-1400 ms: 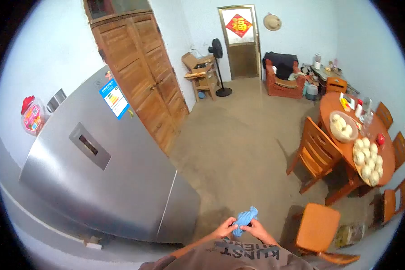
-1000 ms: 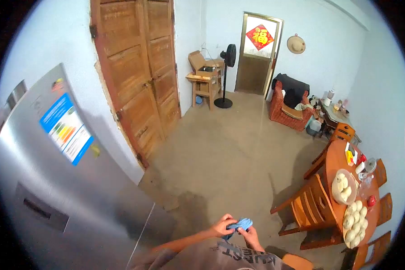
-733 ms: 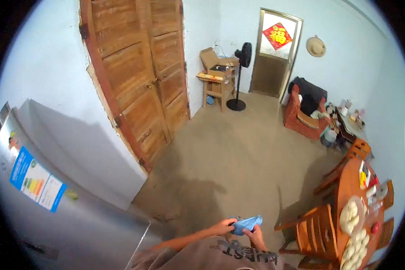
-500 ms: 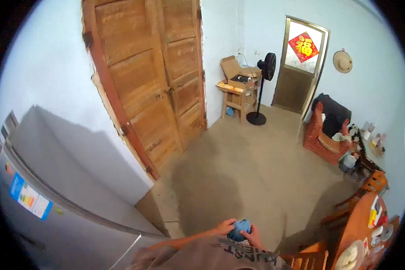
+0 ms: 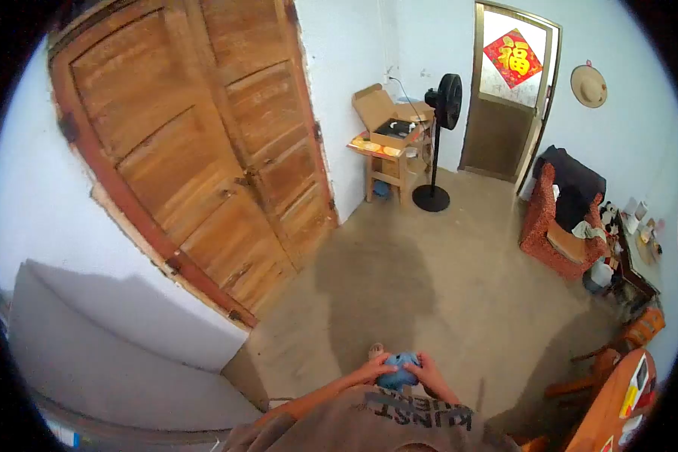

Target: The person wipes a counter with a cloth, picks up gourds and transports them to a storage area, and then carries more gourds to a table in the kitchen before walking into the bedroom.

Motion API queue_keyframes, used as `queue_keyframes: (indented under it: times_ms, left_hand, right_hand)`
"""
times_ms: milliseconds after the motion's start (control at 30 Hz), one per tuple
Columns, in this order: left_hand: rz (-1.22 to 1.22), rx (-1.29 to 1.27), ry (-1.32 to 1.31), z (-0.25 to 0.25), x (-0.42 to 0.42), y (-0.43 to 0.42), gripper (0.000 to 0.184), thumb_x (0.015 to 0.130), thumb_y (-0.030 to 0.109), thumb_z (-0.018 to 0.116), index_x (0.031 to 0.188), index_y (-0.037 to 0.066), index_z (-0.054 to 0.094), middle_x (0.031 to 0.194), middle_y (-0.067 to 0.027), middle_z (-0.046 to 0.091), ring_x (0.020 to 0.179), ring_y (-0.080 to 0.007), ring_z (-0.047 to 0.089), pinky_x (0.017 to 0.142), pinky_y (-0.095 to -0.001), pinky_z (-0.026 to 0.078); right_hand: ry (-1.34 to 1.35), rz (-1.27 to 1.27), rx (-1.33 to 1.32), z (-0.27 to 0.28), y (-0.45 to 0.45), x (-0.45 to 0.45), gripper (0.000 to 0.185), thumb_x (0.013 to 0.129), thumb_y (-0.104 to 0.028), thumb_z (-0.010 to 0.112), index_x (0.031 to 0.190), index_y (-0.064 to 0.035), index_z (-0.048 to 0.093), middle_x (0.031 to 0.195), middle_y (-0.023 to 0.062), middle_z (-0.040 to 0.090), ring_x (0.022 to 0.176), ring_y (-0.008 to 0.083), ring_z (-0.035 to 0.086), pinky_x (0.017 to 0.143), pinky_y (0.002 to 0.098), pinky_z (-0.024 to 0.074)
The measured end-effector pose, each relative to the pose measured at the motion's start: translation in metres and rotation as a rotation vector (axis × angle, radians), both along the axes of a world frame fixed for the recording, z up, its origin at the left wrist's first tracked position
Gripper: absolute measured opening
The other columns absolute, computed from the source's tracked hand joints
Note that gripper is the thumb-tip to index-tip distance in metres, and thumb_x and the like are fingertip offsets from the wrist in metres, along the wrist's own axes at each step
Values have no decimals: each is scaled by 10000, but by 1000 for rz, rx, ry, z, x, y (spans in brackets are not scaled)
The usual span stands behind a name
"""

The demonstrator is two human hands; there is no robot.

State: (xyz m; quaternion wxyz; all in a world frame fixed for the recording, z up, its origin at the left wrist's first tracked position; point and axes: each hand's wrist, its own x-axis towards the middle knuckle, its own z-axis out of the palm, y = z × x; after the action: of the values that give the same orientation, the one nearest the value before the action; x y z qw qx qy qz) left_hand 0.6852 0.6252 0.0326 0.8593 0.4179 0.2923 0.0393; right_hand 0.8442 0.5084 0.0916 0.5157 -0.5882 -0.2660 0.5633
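Note:
Low in the head view, a rounded blue bundle (image 5: pixel 399 377) is held in front of my shirt; it looks soft, but its exact kind is too small to make out. My left hand (image 5: pixel 375 368) grips its left side with closed fingers. On the other side, my right hand (image 5: pixel 425 369) has its fingers and thumb pressed against the bundle. Part of the lower bundle is hidden by the brown shirt (image 5: pixel 399 422) with dark lettering. One foot (image 5: pixel 376 350) shows just beyond my left hand.
Left stand a grey refrigerator (image 5: pixel 128 361) and wooden double doors (image 5: pixel 196 151). Ahead are a small table with an open cardboard box (image 5: pixel 394 129), a black standing fan (image 5: pixel 434 196) and a glazed door (image 5: pixel 497 135). Right are a red armchair (image 5: pixel 542 233), wooden chair (image 5: pixel 644 331) and round table (image 5: pixel 606 399).
My view has shifted forward, away from the refrigerator, and the fan and armchair appear larger. A foot has come into view. Both hands keep hold of the blue bundle.

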Motion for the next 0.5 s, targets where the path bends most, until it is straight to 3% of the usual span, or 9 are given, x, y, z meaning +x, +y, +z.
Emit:
queue_keyframes:
  times_ms: [67,200,333,367,500]
  left_hand:
    - [-126,386,130,-49,41,46,469,789,315,649,1127,41,475,984,-79,550,852,-155,534,700,-248,453]
    - [-136,501,163,0,97,114,454,778,288,661,1106,39,469,973,-94,543,879,-164,522,742,-273,443]
    - [72,634,23,17,150,175,474,764,305,675,1106,48,470,1033,-121,527,950,-213,517,823,-330,421]
    - [139,737,26,22,163,188,493,756,311,682,1118,53,468,1060,-129,520,978,-230,513,848,-349,412]
    - [25,727,-54,51,204,223,546,728,322,708,1152,70,471,1114,-134,508,1014,-251,509,864,-363,409]
  right_hand:
    - [6,-54,-49,-10,35,33,302,817,-176,631,1027,-16,487,910,55,550,821,127,517,721,284,436]
    - [213,-239,25,-22,94,86,198,857,-164,565,1007,-56,494,920,32,530,856,125,492,759,277,415]
    - [259,-292,87,18,141,129,209,842,-106,543,1036,-61,482,928,44,531,884,153,511,782,303,428]
    - [249,-343,145,25,151,139,249,831,-81,527,1072,-58,467,950,55,536,909,168,521,794,318,437]
    - [289,-407,199,26,181,169,388,808,-30,503,1184,-50,411,1041,98,542,979,206,536,816,351,457]
